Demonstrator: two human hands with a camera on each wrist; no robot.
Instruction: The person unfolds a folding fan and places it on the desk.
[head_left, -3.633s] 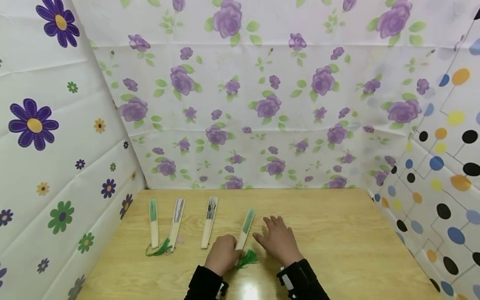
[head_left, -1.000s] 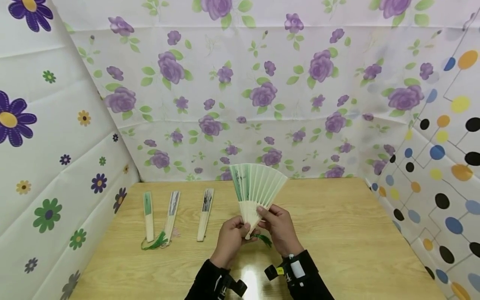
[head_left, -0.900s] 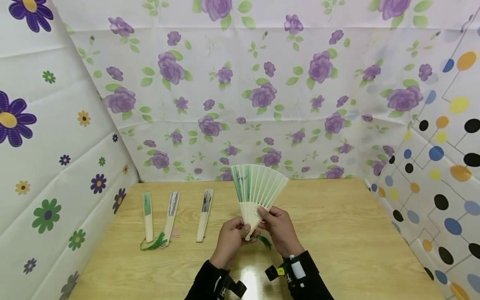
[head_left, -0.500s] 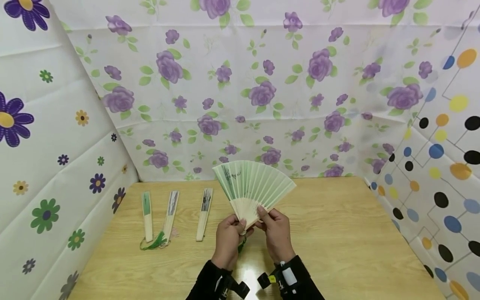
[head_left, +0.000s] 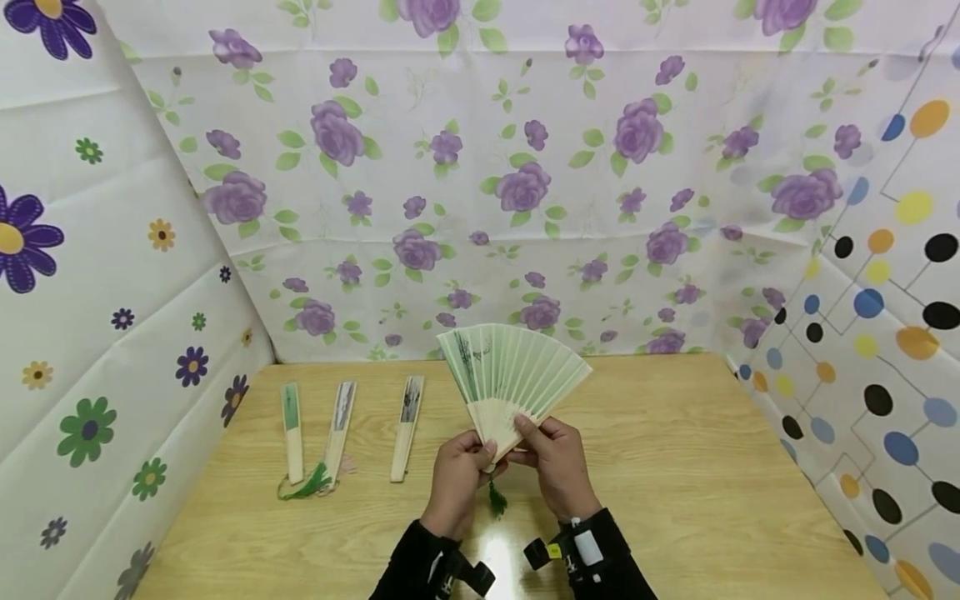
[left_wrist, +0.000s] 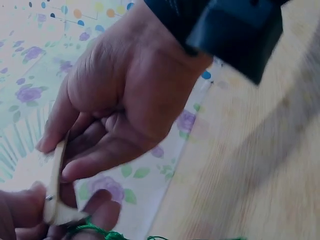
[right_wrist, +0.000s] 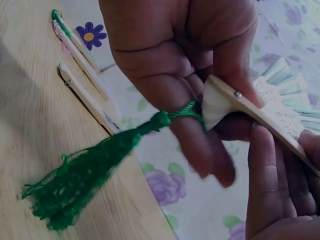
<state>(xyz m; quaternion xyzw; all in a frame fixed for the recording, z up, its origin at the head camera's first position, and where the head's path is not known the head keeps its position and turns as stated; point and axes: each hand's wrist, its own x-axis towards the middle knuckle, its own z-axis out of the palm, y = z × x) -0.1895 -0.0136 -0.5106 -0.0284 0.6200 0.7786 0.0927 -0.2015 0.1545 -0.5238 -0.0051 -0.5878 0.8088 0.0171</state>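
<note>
A pale green folding fan [head_left: 517,375] is spread wide above the table, with dark brush marks on its left part. My left hand [head_left: 457,475] pinches it at the pivot end, thumb on top. On the right side of the ribs, my right hand [head_left: 558,467] grips the fan with its thumb [head_left: 528,427] in front. A green tassel [right_wrist: 90,175] hangs from the pivot by a cord, near the left hand's fingers. In the left wrist view the outer rib [left_wrist: 56,175] runs between both hands' fingers.
Three folded fans lie to the left on the wooden table [head_left: 675,500]: a green one [head_left: 292,433], a grey one [head_left: 341,433] and a black-patterned one [head_left: 407,429]. A green tassel [head_left: 309,483] lies by the first two. Patterned cloth [head_left: 480,167] surrounds the table's back and sides.
The fan lay folded on the table at first. It was lifted in both hands and spread, opening wider over the last second. Its tassel now hangs straight down.
</note>
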